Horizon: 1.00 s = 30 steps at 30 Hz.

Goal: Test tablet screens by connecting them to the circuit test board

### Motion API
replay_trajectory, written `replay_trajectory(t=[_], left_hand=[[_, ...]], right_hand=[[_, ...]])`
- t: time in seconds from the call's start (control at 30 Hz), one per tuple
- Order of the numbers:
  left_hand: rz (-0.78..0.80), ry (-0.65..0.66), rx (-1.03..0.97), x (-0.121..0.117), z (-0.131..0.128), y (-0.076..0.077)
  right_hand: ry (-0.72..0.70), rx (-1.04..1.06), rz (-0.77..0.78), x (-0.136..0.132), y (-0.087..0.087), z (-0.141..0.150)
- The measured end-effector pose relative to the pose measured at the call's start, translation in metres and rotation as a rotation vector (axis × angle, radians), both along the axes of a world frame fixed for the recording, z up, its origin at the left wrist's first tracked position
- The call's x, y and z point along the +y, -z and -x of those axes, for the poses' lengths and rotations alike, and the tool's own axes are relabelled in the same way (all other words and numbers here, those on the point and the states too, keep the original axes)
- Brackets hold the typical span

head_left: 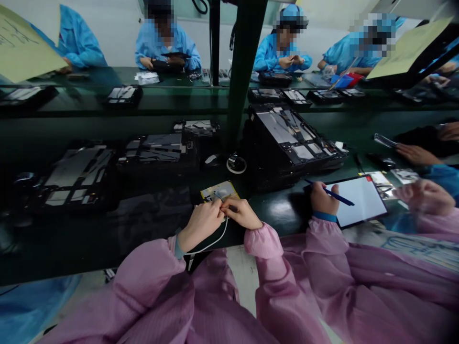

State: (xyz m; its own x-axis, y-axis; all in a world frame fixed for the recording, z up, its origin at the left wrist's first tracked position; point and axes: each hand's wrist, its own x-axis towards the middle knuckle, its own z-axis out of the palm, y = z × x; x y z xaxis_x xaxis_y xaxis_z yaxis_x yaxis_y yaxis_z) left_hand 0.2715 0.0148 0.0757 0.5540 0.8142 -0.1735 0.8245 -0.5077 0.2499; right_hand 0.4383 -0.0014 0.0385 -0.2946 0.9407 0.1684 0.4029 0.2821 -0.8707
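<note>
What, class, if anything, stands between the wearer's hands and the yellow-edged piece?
Nothing visible: the left hand and right hand meet right by the yellow-edged piece. The white cable curves on their near side, apparently out of the way.

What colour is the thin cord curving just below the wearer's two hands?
White; the cord shows in the head view, the only one.

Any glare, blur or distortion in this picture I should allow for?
Head view: glare whitens the dark table right of the right hand; head view: a co-worker's pink-sleeved hand at far right is blurred; head view: the green post leans, perhaps lens distortion.
</note>
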Motion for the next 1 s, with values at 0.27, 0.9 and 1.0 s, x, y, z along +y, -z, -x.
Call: replay_trajectory(t=[0.27,0.9,1.0], left_hand=[[0.046,-0.038,-0.077,-0.004,0.009,0.002],[0.211,0.05,-0.601,0.029,0.082,-0.036],[-0.07,0.085,-0.354,0.047,0.083,-0.016]], right_hand=[[-0.05,-0.005,0.006,-0.003,-0.009,0.004],[0.183,-0.204,0.12,0.005,-0.014,-0.001],[0.193,-0.561,0.066,0.019,-0.016,0.026]])
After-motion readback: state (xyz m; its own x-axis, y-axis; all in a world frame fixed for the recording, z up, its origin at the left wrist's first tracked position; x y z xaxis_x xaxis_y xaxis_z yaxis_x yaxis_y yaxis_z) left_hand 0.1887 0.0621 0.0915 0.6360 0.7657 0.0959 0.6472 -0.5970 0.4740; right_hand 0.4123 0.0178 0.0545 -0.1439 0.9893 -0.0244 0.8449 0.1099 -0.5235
